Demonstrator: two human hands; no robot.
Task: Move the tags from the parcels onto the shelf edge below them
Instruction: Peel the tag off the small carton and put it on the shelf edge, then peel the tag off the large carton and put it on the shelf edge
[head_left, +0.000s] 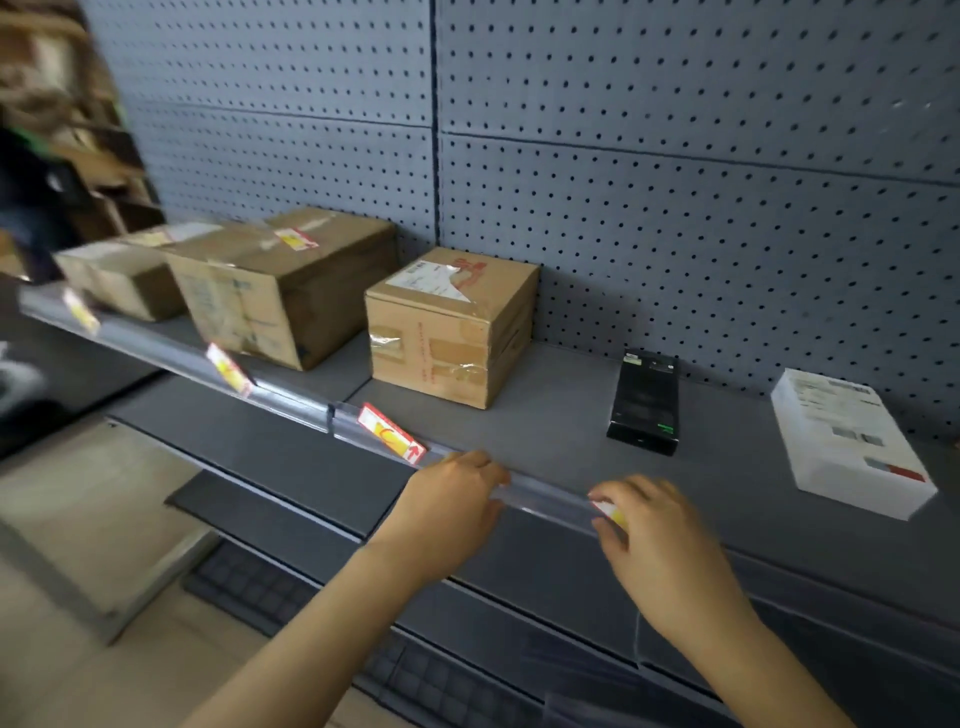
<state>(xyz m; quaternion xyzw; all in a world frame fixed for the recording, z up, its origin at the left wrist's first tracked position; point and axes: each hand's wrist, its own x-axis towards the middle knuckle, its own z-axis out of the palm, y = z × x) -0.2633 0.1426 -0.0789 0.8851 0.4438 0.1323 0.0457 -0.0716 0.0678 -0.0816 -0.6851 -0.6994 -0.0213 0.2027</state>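
Five parcels (452, 325) counted on shelf. Three tags (390, 433) seated in shelf edge (545, 496); fourth tag (609, 512) pinched by right hand (654, 540) at 4 o'clock; fifth tag (296, 239) stuck on parcel at 10 o'clock. Left hand (452, 499) rested on edge, fingers loosely bent, nothing held.

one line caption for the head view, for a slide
Right hand pinches a tag at the shelf edge while left hand rests on it.

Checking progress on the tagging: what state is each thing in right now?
Left hand: fingers resting on the shelf edge.
Right hand: pinching a tag at the edge.
Tag under small box: in the strip.
Big box's tag: on its top.
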